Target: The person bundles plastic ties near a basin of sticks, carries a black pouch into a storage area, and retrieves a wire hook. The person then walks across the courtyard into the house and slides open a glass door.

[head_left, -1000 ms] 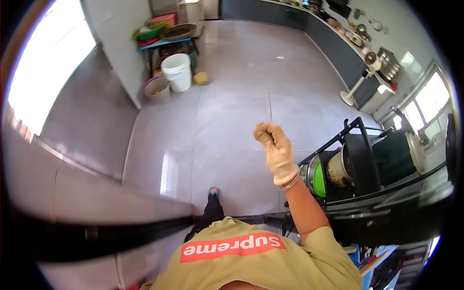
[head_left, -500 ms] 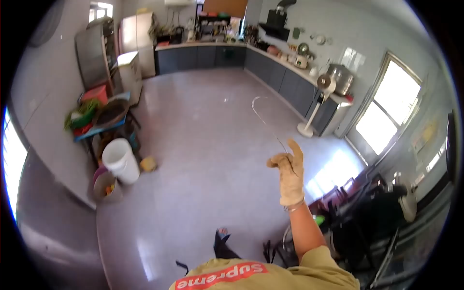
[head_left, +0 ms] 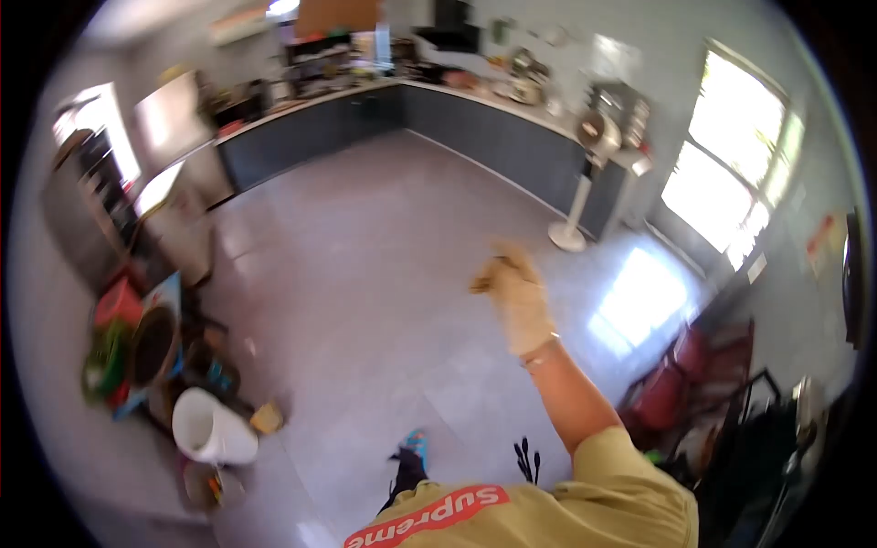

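My right hand [head_left: 513,301] wears a tan work glove and is held out over the floor in the middle of the head view. Its fingers look curled together, though motion blur smears their tips. Whatever may be between them cannot be made out now; the thin pale wire seen at this hand earlier does not show. A thin bracelet [head_left: 537,360] circles the wrist below the glove. The hand touches nothing else that I can see. My left hand is out of view.
At left stand a white bucket [head_left: 215,429], a low table with a round basket [head_left: 153,347], and a white cabinet [head_left: 174,219]. Grey counters [head_left: 301,137] line the back. A pedestal fan [head_left: 577,210] stands at right, near a glass door [head_left: 726,137] and dark red chairs [head_left: 662,397].
The view has turned and tilted, so the room's contents shift. My gloved right hand appears further left, its raised finger now more curled. The thin wire is no longer visible.
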Motion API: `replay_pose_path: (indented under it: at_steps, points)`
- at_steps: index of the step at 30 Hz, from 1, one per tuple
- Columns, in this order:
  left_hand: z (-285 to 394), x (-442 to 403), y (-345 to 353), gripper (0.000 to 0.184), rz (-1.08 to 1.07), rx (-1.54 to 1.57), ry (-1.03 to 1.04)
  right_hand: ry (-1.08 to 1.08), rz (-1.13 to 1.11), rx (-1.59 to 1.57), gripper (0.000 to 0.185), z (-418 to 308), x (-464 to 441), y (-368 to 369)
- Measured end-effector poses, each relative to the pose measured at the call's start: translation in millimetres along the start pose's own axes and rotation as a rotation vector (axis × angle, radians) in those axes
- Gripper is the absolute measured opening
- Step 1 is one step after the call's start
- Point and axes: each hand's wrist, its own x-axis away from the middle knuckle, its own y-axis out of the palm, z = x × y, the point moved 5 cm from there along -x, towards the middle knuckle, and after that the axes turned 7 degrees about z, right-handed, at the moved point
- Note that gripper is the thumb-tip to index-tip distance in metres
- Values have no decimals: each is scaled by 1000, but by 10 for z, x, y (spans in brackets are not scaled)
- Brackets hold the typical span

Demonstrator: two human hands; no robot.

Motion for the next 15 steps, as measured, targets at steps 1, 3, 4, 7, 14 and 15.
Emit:
replay_pose_path:
  at_steps: [1,3,4,7,14,15]
  points:
    - [236,-192,38,57,-11,-1,-5,74,-2,22,27,179,-119,10]
    - [869,-582,258,58,-71,-28,53,220,-76,7,28,716,-234,-34]
    - [1208,-767,470,58,-125,-39,93,255,-137,58,28,954,-260,-84]
    - [2290,-1175,1294,59,-382,-83,297,361,11,-46,26,1161,-182,-352]
    - [4095,760,3801,54,-1310,-186,554,483,406,428,28,471,232,-1210]
    - [4093,959,3991,53,-1506,-180,553,479,440,453,28,471,350,-1231]
